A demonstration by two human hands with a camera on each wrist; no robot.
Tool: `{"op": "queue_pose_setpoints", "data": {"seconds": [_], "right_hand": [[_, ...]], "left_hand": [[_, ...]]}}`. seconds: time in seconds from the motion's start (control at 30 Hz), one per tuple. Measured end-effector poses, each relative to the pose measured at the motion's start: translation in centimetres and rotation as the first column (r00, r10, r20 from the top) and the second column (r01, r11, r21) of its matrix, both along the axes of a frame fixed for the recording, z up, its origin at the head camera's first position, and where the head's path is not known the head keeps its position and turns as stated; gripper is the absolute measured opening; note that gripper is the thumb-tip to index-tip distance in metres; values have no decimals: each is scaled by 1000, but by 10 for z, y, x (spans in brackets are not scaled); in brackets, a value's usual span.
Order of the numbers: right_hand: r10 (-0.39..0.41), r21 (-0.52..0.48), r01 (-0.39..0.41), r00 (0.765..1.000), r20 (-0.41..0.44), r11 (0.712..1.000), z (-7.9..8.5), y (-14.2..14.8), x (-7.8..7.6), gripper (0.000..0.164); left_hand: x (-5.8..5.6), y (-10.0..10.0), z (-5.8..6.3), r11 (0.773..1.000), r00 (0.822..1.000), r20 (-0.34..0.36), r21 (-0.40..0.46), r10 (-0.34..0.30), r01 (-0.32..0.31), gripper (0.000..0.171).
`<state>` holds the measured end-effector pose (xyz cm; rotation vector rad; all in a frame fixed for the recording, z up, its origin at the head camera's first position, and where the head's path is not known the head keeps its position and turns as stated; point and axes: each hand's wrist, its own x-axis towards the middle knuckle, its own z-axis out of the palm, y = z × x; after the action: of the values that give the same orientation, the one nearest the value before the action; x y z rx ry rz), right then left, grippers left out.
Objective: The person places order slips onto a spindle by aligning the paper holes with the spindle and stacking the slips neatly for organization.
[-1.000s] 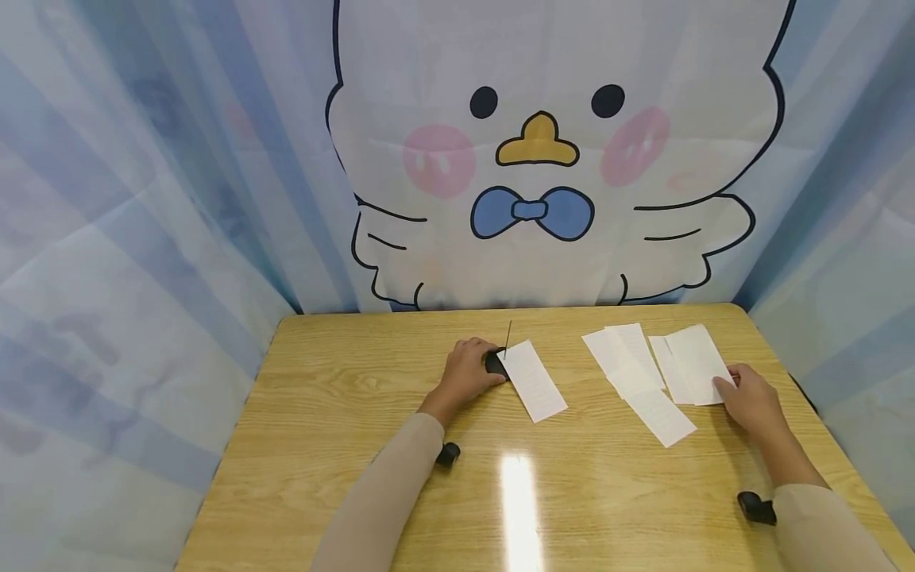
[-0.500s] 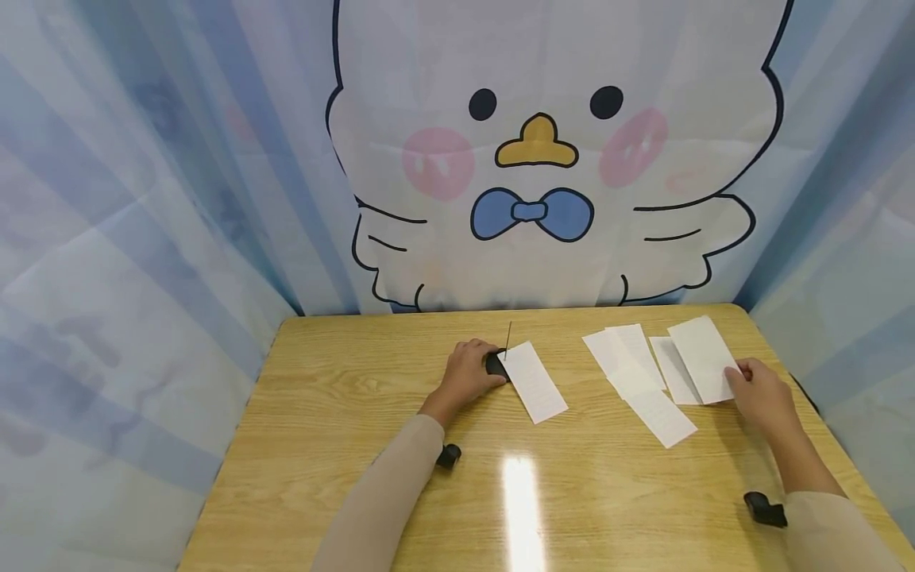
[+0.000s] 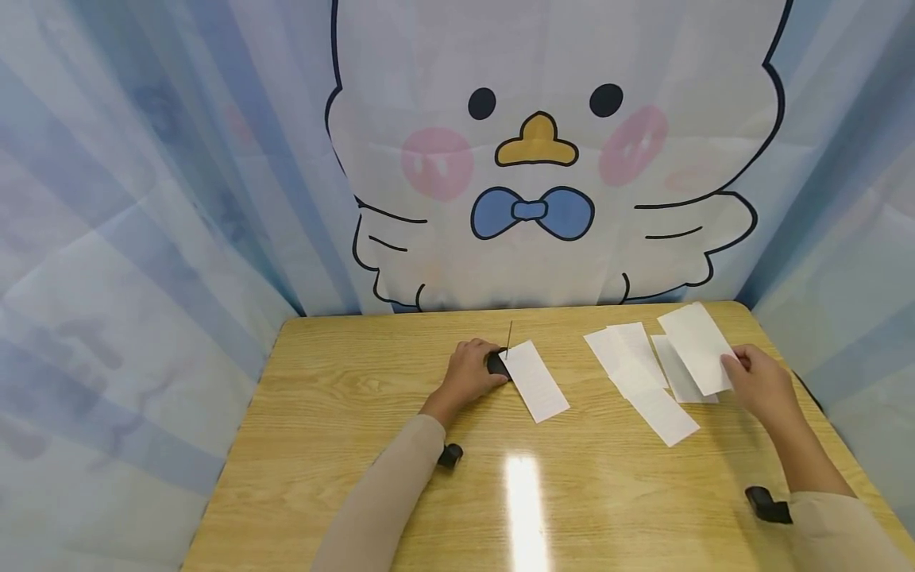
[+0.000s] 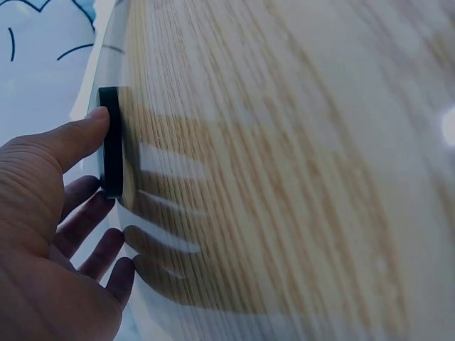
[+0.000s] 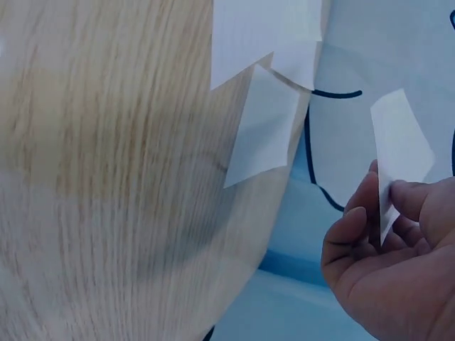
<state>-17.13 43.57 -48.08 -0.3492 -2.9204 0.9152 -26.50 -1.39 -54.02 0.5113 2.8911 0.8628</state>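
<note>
My left hand (image 3: 468, 373) grips the black base (image 3: 496, 363) of a receipt spike, its thin rod (image 3: 510, 335) standing upright. In the left wrist view the thumb presses one edge of the block (image 4: 112, 142), with fingertips at its lower end. One white paper slip (image 3: 539, 387) lies beside the base, its corner overlapping the foot of the rod. At the right, my right hand (image 3: 761, 385) pinches another white slip (image 3: 696, 347) between thumb and fingers, lifted off the table. Below it, a further slip (image 3: 675, 373) lies partly hidden; the right wrist view shows this slip (image 5: 266, 128) flat on the wood.
Several overlapping slips (image 3: 622, 365) lie between the hands, one (image 3: 663, 417) angled toward the front. The wooden table (image 3: 343, 445) ends at a printed curtain (image 3: 529, 270) close behind. Black wrist-worn pieces (image 3: 768, 505) show near both sleeves.
My right hand has pulled a slip from the right-hand pair and raised it up and away, uncovering more of the slip beneath. The left hand has stayed on the spike's base.
</note>
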Motion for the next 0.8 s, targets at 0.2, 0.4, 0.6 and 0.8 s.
{"op": "queue_pose_setpoints", "data": {"seconds": [0.2, 0.4, 0.6, 0.8], "right_hand": [[-18, -34, 18, 1000, -8, 999, 10, -13, -2, 54], [-13, -59, 11, 999, -35, 998, 21, -29, -4, 53], [11, -72, -16, 997, -75, 997, 33, -46, -9, 53], [35, -89, -45, 993, -110, 995, 44, -60, -17, 53]], "left_hand": [[1, 0, 3, 1000, 1000, 19, 13, -5, 5, 59], [1, -5, 10, 996, 998, 56, 86, -2, -3, 60], [0, -11, 24, 989, 999, 48, 149, 5, -13, 61], [-3, -15, 42, 974, 1000, -21, 225, 5, 0, 60]]}}
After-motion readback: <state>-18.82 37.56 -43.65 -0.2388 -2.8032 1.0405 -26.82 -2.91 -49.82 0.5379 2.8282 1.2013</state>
